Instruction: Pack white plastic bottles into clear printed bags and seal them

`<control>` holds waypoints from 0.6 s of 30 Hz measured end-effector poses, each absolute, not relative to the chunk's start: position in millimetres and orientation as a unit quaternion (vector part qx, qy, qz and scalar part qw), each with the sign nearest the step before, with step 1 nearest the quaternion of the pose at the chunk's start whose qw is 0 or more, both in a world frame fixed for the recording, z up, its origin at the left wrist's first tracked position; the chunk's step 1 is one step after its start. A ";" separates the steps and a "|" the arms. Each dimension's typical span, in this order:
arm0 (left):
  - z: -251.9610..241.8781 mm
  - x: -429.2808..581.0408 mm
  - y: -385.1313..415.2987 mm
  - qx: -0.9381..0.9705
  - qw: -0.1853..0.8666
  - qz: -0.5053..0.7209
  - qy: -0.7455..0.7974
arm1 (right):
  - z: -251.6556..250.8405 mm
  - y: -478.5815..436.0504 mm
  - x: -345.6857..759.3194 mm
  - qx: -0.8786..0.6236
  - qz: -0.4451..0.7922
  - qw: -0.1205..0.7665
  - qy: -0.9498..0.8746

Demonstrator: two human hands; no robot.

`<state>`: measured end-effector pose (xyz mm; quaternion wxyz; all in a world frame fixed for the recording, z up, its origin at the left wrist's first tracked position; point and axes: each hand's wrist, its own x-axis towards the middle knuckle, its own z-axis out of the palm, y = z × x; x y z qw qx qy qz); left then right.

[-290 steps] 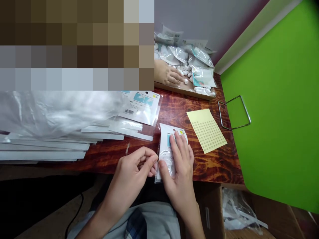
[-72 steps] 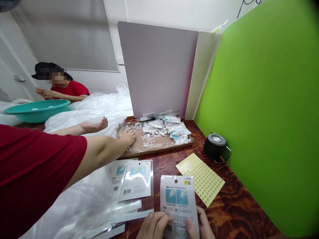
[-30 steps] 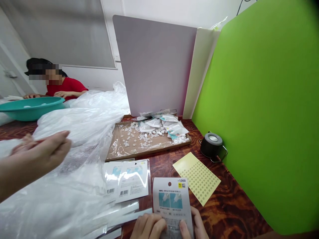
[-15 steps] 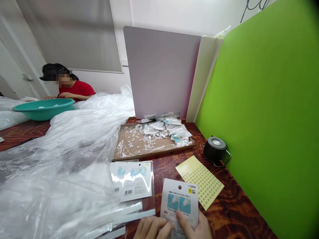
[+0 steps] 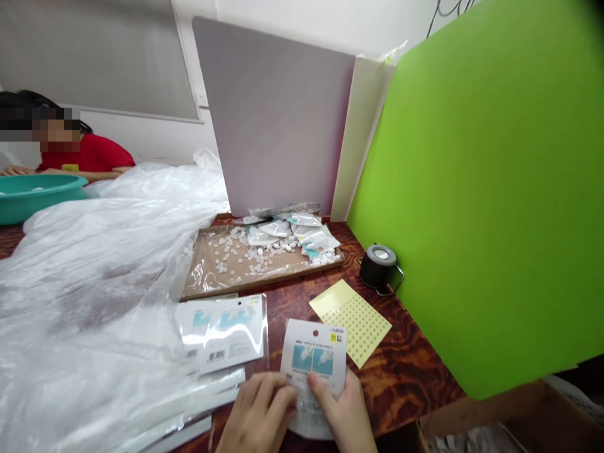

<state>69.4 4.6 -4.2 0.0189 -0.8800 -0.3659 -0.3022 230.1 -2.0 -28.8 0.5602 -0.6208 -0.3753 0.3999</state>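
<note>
A white packaging card (image 5: 313, 333) with two blue pictures and a price of 1,000 stands tilted up at the table's front edge. My right hand (image 5: 346, 409) grips its right side, thumb across the front and fingers behind. At the lower left edge, my left hand (image 5: 257, 409) has its fingers curled against the card; its fingertips are partly hidden. To the left lie similar cards in clear sleeves (image 5: 236, 333), overlapping on the table. Just beyond the held card is a yellow sheet of small round stickers (image 5: 352, 321).
A shallow cardboard tray (image 5: 193, 277) holds small white pieces and filled packets (image 5: 316, 239). Clear plastic film (image 5: 94, 277) covers the left side. A dark round device (image 5: 379, 264) stands by the green partition (image 5: 472, 207). Across the table sits a person (image 5: 101, 154) near a teal basin (image 5: 42, 195).
The view has turned right and down, so everything sits further left and an open box shows at lower right. Both hands stay on the card.
</note>
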 end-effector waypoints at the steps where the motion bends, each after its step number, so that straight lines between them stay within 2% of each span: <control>1: -2.6 70.7 3.3 -0.875 -0.010 -0.307 -0.375 | -23.4 -3.8 230.9 -0.620 0.408 0.552 -0.380; 6: -2.3 71.7 -2.0 -0.847 -0.109 -0.313 -0.416 | -3.8 -6.3 235.4 -0.592 0.449 0.548 -0.385; 11: -1.4 67.0 -5.7 -0.838 -0.093 -0.313 -0.437 | -3.9 -6.9 236.4 -0.593 0.450 0.542 -0.391; 18: 1.0 69.7 -4.0 -0.830 -0.145 -0.299 -0.448 | -2.8 -8.7 238.0 -0.595 0.449 0.535 -0.398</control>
